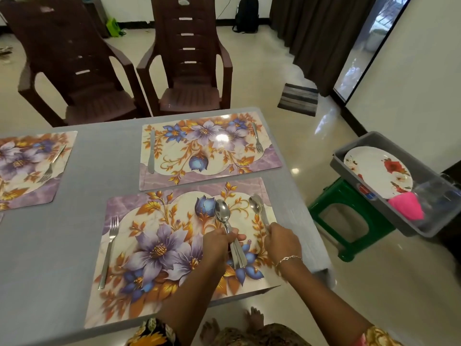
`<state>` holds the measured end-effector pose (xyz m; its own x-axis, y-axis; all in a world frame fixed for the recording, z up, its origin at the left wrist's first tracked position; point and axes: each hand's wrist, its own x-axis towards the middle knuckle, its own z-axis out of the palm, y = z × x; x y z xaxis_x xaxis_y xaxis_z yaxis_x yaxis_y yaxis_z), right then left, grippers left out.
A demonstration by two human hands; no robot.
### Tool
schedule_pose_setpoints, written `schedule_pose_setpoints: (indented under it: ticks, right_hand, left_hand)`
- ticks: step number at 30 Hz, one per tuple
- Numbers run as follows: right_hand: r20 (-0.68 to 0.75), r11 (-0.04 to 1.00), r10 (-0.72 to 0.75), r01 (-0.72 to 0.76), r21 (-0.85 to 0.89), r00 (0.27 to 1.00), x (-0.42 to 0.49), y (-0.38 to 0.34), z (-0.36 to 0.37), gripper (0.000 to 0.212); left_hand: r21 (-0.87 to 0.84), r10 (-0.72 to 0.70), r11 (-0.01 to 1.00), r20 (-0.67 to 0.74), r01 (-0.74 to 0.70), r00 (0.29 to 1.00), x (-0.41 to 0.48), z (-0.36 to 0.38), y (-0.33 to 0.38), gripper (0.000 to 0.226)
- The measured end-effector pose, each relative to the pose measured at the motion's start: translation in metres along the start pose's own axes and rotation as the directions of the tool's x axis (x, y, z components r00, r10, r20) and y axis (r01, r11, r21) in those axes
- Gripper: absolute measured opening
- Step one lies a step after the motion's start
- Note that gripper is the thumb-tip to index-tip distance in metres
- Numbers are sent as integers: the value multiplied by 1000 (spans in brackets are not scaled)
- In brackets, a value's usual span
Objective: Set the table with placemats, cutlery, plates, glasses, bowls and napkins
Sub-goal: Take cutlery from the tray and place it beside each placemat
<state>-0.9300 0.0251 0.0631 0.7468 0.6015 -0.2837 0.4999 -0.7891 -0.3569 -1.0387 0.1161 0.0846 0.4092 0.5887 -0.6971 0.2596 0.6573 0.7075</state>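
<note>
On the near floral placemat (159,248) a fork (108,250) lies at the left side. Above the mat's middle, my left hand (217,243) grips a bunch of steel spoons (223,216) by their handles, bowls pointing away from me. My right hand (282,242) holds a single spoon (257,206) by its handle over the mat's right side. The far placemat (207,151) carries a knife (151,156) on its left and a fork (257,141) on its right. A third placemat (27,168) at the left edge has a fork (51,166).
The grey table (82,206) ends just right of the mats. A grey tub (389,186) on a green stool (349,221) at the right holds a flowered plate (374,171), a pink cloth (406,206) and glasses (434,193). Two brown chairs (189,61) stand beyond the table.
</note>
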Motion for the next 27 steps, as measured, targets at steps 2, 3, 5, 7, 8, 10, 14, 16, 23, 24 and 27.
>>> schedule_pose_setpoints:
  ticks: [2, 3, 5, 7, 8, 10, 14, 16, 23, 24, 27]
  right_hand:
    - [13, 981, 98, -99, 169, 995, 3, 7, -4, 19]
    - [25, 958, 137, -139, 252, 990, 5, 12, -5, 16]
    - [36, 917, 196, -197, 347, 980, 8, 20, -8, 11]
    - [28, 899, 234, -228, 374, 972, 12, 26, -12, 10]
    - [20, 903, 235, -226, 365, 972, 14, 28, -12, 12]
    - [28, 911, 225, -220, 348, 974, 19, 30, -12, 17]
    - [40, 927, 157, -161, 339, 987, 24, 33, -10, 17]
    - [29, 927, 136, -138, 349, 990, 24, 33, -10, 17]
    - [-7, 967, 94, -90, 238, 996, 22, 34, -11, 8]
    - [-9, 973, 77, -73, 220, 997, 22, 32, -12, 4]
    - [-14, 993, 35, -33, 117, 999, 21, 27, -11, 13]
  left_hand:
    - [10, -6, 1000, 20, 5, 1000, 0, 2, 0, 11]
    - [11, -4, 1000, 30, 4, 1000, 0, 3, -1, 11]
    - [15, -4, 1000, 29, 4, 1000, 1, 5, -2, 12]
    - [22, -18, 1000, 16, 17, 1000, 4, 7, -5, 14]
    - [30, -24, 999, 14, 23, 1000, 6, 8, -6, 15]
    - [50, -30, 998, 13, 29, 999, 7, 10, -8, 13]
    - [59, -50, 997, 9, 50, 999, 9, 14, -10, 11]
    - [66, -58, 996, 2, 57, 998, 12, 13, -11, 11]
    - [114, -71, 991, -4, 71, 997, 17, 11, -12, 10]
    - [113, -70, 991, -4, 70, 998, 17, 11, -12, 10]
    - [90, -61, 994, 6, 61, 998, 17, 10, -13, 12]
